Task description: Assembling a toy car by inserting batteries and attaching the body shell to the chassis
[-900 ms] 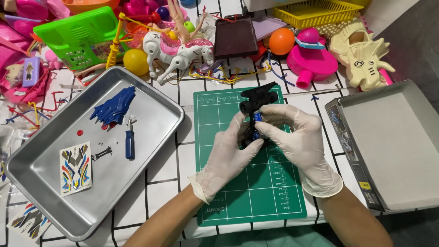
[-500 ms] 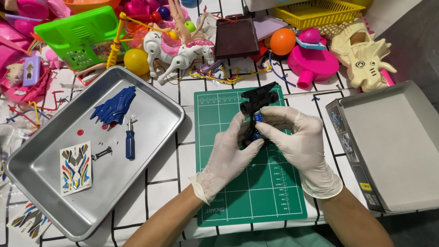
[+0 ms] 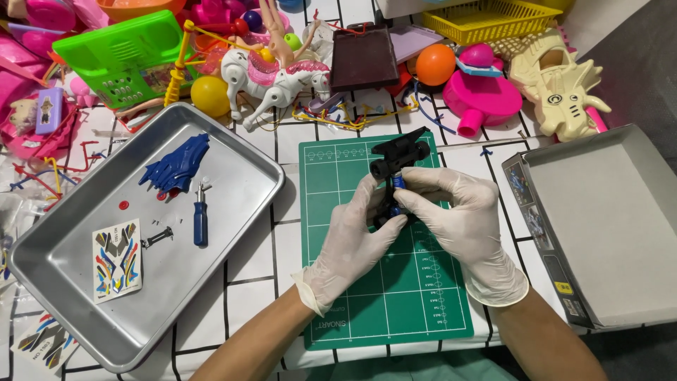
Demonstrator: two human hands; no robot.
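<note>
Both gloved hands — left hand (image 3: 352, 240), right hand (image 3: 462, 222) — pinch a small black-and-blue plastic toy chassis (image 3: 396, 169) over the green gridded cutting mat (image 3: 395, 296); loosened parts could drop.

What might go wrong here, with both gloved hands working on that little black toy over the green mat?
The left hand and right hand pinch the black toy chassis above the green cutting mat; a slip might drop it. Any small part that comes loose may roll off the mat toward the toy clutter, where it would be hard to find.
</note>
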